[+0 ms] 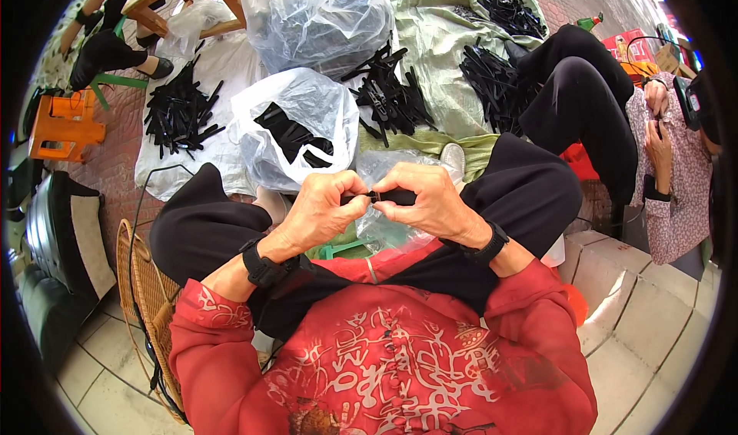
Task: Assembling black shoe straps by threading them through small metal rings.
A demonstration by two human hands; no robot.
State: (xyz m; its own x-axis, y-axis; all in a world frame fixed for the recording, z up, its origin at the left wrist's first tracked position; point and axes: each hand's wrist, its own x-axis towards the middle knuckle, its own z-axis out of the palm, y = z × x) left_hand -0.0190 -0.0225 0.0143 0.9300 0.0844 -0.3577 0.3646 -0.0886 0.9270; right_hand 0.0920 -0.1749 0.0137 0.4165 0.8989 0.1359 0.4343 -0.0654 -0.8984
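Observation:
Both hands meet in front of my chest, above my lap. A narrow black strip-shaped piece (397, 196) with a thin light band round it lies between them; its exact kind I cannot make out. My left hand (323, 208) pinches one end between thumb and fingers. The other end is gripped by the thumb and bent fingers of my right hand (432, 199), which partly hide it. Just beyond my hands stands an open white plastic bag (250, 108), with many similar black strips (288, 133) inside. Thin clear plastic (377, 231) hangs below my hands.
Loose black strips lie in heaps on pale sheets, at left (181, 112), centre (392, 93) and right (496, 85). A large clear bag (319, 27) and a wooden stool (227, 0) stand farther off. Another person (676, 177) sits at right. A wicker chair (142, 296) is at left.

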